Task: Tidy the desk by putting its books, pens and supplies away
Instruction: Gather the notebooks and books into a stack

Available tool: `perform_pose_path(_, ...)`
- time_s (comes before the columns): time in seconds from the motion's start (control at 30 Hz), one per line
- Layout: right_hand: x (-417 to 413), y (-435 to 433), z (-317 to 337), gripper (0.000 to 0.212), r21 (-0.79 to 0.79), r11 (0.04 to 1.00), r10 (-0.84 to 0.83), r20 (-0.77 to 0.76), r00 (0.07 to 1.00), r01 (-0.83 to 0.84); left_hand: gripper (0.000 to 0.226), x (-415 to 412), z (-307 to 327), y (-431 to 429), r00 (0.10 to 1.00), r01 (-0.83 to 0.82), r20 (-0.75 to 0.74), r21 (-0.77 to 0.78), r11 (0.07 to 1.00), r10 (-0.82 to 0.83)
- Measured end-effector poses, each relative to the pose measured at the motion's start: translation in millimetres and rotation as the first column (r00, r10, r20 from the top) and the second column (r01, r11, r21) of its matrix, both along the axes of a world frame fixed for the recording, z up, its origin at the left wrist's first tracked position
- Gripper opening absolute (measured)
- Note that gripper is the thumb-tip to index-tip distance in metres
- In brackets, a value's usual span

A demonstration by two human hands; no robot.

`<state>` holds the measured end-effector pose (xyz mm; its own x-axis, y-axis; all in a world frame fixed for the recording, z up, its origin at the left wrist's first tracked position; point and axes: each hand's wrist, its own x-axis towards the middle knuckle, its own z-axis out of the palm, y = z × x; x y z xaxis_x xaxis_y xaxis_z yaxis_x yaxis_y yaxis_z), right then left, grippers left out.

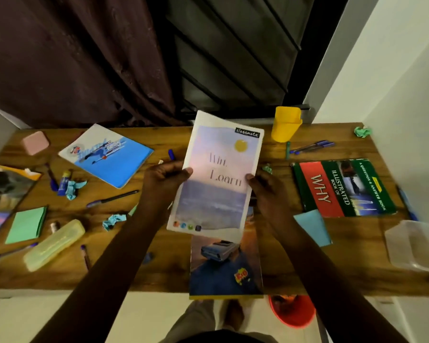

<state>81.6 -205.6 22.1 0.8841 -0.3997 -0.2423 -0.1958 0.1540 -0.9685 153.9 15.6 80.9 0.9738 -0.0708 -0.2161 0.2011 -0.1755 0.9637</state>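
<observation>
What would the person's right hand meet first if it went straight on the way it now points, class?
The pastel paper classmate notebook, whose right edge the right hand now grips; beyond it, perhaps the left hand, though depth is unclear.

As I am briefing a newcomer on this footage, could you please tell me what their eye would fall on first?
The pastel notebook, held up at centre above the desk, draws the eye first. Next comes the red-and-green book lying at the right, then the yellow cup standing at the back edge.
</observation>
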Motion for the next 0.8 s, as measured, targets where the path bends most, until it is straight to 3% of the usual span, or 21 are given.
perform_pose_path(0.17, -31, -3, -21, 0.016, -0.141, 0.982, 0.104, -0.13, 0.986, -0.122, 0.007, -43, -47, 11, 0.965, -0.107, -0.228, 0.092, 0.99, 0.126)
perform_pose_path(0.3, -45, 0, -42, 0.024, -0.195, 0.965, 0.121, -0.257, 0.959, -0.174, 0.008, -67, -67, 12, 0.942, -0.089, -0.321, 0.058, 0.994, 0.103)
perform_pose_path(0.47, -60, 2, -55, 0.029, -0.177, 0.969, 0.114, -0.298, 0.948, -0.172, 0.016, -83, -92, 18, 0.97, 0.007, -0.242, 0.175, 0.985, 0.036)
perform_pose_path(0.8, -69, -1, -68, 0.032, -0.405, 0.863, 0.173, -0.326, 0.929, -0.303, 0.01, -84, -117, 19, 0.991, 0.105, -0.127, 0.457, 0.883, -0.051)
